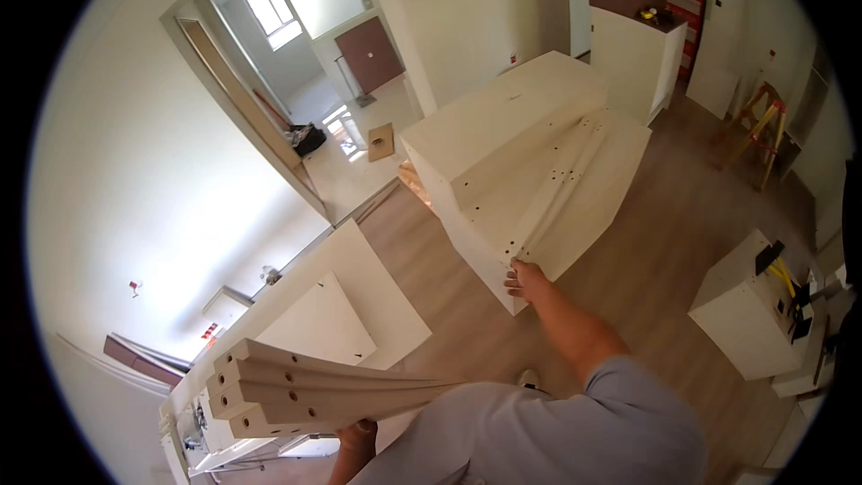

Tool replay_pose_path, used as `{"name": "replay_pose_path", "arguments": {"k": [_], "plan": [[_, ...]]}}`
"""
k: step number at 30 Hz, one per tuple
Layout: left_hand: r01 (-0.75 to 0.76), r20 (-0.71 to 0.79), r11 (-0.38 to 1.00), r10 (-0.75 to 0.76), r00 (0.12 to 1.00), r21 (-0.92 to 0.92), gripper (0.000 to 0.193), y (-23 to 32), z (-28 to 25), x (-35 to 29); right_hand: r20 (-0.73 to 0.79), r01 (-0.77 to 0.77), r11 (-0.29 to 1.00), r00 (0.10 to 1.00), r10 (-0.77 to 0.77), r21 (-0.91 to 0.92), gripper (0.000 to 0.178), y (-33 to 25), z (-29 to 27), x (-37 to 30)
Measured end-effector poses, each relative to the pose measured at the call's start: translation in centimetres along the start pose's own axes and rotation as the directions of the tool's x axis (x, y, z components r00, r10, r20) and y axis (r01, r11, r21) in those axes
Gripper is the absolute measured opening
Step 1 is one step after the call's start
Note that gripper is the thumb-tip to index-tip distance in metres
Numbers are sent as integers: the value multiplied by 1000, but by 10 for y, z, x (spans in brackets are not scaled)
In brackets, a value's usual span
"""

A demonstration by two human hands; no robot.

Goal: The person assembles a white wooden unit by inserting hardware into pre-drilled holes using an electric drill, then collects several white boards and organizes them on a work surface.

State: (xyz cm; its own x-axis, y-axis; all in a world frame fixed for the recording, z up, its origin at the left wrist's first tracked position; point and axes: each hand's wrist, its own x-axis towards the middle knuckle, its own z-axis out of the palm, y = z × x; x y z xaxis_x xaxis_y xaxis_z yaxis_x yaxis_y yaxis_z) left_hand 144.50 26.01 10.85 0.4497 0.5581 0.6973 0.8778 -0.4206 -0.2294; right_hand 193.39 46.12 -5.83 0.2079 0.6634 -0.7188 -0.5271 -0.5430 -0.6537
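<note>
Under my left arm rests a stack of several long white board strips (278,391) with round holes near their ends. My left hand (357,436) is wrapped around the underside of this stack; part of the hand is hidden. Ahead of me stands a large white cabinet carcass (503,130). More white strips (552,193) with drilled holes lie lengthwise on its lower surface. My right arm is stretched out, and my right hand (528,282) is closed around the near end of a strip at the cabinet's near corner, thumb on top.
White panels (368,305) lie on the floor at the left. A smaller white cabinet (750,314) with yellow-handled tools (783,277) stands at the right. Farther back are a tall white cabinet (633,58), a red and yellow trestle (759,130) and a doorway with a black bag (307,139).
</note>
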Motion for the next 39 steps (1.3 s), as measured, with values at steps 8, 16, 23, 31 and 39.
{"name": "replay_pose_path", "arguments": {"k": [8, 16, 23, 31, 39], "plan": [[363, 365, -128, -588, 722, -923, 78, 53, -3, 30, 85, -234, 850, 948, 308, -472, 43, 83, -90, 18], [168, 511, -613, -443, 737, -772, 83, 62, -7, 91, 387, -573, 818, 744, 545, -50, 95, 271, -136, -98], [-48, 207, -464, -482, 851, -885, 97, 47, -91, 174, 705, -495, 537, 639, -307, 683, 118, 286, -109, -122], [-193, 131, -420, -629, 767, -887, 92, -3, -162, 73, 219, -136, 549, 972, -87, 825, 95, 202, -87, -167], [-171, 113, -122, -992, 62, -978, 84, 7, -136, 16, 73, 195, 596, 916, -395, 779, 86, 118, -97, -162]]}}
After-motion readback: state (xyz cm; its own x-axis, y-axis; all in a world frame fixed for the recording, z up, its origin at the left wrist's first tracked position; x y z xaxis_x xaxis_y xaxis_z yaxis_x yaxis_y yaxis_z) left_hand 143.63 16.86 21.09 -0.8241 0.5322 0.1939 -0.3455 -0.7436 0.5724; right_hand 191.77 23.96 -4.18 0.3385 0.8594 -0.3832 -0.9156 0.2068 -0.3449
